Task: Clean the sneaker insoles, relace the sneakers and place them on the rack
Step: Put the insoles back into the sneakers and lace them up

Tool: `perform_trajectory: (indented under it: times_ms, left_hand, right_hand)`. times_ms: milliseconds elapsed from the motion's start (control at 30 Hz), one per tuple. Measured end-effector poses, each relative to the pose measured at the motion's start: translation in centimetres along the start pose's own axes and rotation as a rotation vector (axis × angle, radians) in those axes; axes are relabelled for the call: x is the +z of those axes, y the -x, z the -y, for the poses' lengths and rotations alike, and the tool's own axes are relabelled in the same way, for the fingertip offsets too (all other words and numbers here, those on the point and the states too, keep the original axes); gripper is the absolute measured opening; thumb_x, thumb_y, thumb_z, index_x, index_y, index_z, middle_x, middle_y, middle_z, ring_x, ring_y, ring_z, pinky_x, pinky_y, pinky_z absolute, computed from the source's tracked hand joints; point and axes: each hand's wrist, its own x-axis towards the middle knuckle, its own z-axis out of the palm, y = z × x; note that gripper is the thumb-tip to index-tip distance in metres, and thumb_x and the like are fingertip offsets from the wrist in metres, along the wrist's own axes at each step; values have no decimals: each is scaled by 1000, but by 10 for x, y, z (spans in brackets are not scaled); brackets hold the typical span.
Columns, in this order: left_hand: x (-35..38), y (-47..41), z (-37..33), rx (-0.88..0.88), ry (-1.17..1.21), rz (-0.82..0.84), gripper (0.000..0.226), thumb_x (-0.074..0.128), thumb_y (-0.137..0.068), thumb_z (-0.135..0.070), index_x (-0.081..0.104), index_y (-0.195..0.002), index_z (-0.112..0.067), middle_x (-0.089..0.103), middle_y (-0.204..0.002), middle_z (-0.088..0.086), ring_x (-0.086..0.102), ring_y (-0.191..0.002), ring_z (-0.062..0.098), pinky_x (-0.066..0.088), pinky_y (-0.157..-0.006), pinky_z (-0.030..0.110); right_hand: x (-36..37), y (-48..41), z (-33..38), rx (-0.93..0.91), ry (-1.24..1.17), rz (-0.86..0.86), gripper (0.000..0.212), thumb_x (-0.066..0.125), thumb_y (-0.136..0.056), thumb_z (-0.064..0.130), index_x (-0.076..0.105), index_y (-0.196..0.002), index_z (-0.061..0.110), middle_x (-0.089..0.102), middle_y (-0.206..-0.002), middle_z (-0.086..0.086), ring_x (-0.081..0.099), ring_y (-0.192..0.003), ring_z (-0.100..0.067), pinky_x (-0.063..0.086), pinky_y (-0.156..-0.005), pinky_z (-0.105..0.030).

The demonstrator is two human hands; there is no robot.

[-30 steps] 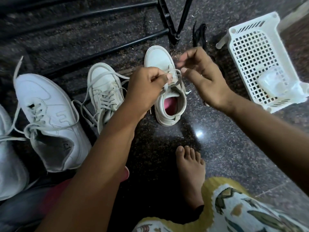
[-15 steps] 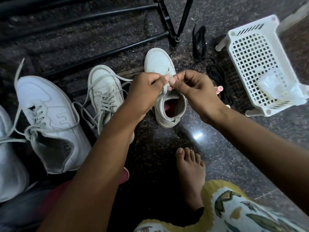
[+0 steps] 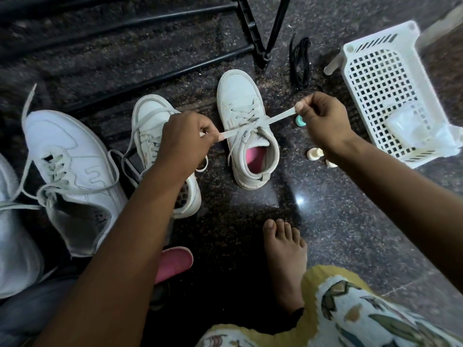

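Observation:
A small white sneaker (image 3: 238, 96) with a pink insole (image 3: 255, 159) stands on the dark floor, toe pointing away. Its white lace (image 3: 280, 116) is stretched out to both sides above the tongue. My left hand (image 3: 185, 139) pinches the left end of the lace. The right end is pinched by my right hand (image 3: 323, 118), raised to the sneaker's right. The matching sneaker (image 3: 150, 113) lies left of it, partly hidden by my left arm, its laces loose. A loose pink insole (image 3: 175, 264) peeks out under my left forearm.
A larger white sneaker (image 3: 65, 151) with untied laces lies at left, another at the far left edge. The black rack bars (image 3: 160, 76) run behind the shoes. A white plastic basket (image 3: 380, 78) stands at right, black laces (image 3: 299, 61) beside it. My bare foot (image 3: 285, 254) rests on the floor.
My hands were together over the sneaker's tongue; they have now pulled apart, left hand leftward and right hand rightward, drawing the lace taut across the shoe.

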Motion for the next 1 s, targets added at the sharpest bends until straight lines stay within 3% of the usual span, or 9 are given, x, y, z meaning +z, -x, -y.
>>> perform_trajectory:
  times_ms: [167,367,500,600,733,800,867,933,1000]
  left_hand:
    - [5,1,3,31,-195,-88,7,70,-80,-19,75,-77,-14,70,-77,9,61,-78,28,48,-75,40]
    - [7,-3,0,-13,-368,-60,9,67,-82,-18,74,-79,-14,69,-82,10,58,-88,30,39,-81,38]
    - [8,-3,2,-46,-351,-49,8,67,-83,-16,75,-81,-15,69,-78,11,58,-86,30,38,-81,36]
    - [8,-2,3,-30,-367,-48,9,66,-84,-19,75,-83,-16,69,-78,9,58,-86,28,37,-80,34]
    - [6,1,15,5,-146,-9,10,69,-82,-20,74,-77,-12,68,-71,3,61,-74,21,47,-78,31]
    - [1,5,20,12,24,-19,11,71,-80,-17,75,-79,-7,57,-62,-6,52,-60,8,42,-64,16]
    - [-9,9,24,12,119,-40,15,72,-81,-21,74,-88,-8,52,-73,-6,45,-60,1,36,-58,10]
    - [-26,13,25,45,156,-55,26,71,-79,-29,71,-100,-13,52,-88,-4,47,-66,1,38,-63,8]
    - [-48,20,24,114,171,-100,32,66,-78,-32,69,-103,-15,52,-91,-5,49,-69,-2,38,-66,5]
  right_hand:
    - [-8,-1,-13,20,168,-73,14,53,-96,21,57,-86,12,43,-58,8,34,-50,-3,27,-44,-13]
    - [-6,-2,-28,110,294,-125,20,51,-96,27,61,-93,10,48,-62,4,40,-53,-12,34,-59,-28]
    - [-4,-5,-32,133,292,-171,17,52,-94,30,60,-89,16,57,-77,-4,49,-69,-20,42,-65,-37]
    - [2,-7,-33,188,295,-191,19,51,-95,31,61,-94,15,58,-83,-6,51,-72,-20,40,-64,-33]
    - [8,-5,-32,182,253,-258,26,51,-96,30,62,-99,7,56,-84,-4,49,-72,-16,34,-62,-28]
    - [9,-2,-26,158,227,-278,25,52,-95,31,62,-97,7,56,-82,-2,48,-70,-13,33,-60,-24]
    - [12,2,-20,133,194,-286,24,53,-94,32,62,-96,9,57,-81,0,50,-69,-11,38,-61,-23]
    - [16,13,-12,67,210,-333,26,53,-91,36,63,-102,15,61,-97,-4,57,-88,-18,46,-80,-32]
    - [21,35,2,-188,314,-419,27,51,-91,33,61,-108,14,58,-109,-11,52,-103,-26,39,-89,-36]
